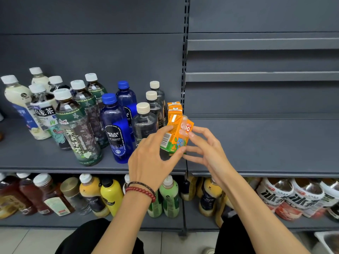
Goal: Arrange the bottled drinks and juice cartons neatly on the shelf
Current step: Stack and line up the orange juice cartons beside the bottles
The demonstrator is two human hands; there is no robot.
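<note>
Left hand point(148, 158) & right hand point(207, 149) both pinch tilted juice carton point(176, 136). Stand it upright on shelf point(256, 143), in line w/ cartons point(175, 109) behind, label fwd.

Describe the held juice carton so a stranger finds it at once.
At the upper shelf of drinks, right of the bottles, the left hand and right hand hold an orange carton. It alone is tilted; the other cartons stand upright behind it.
</note>
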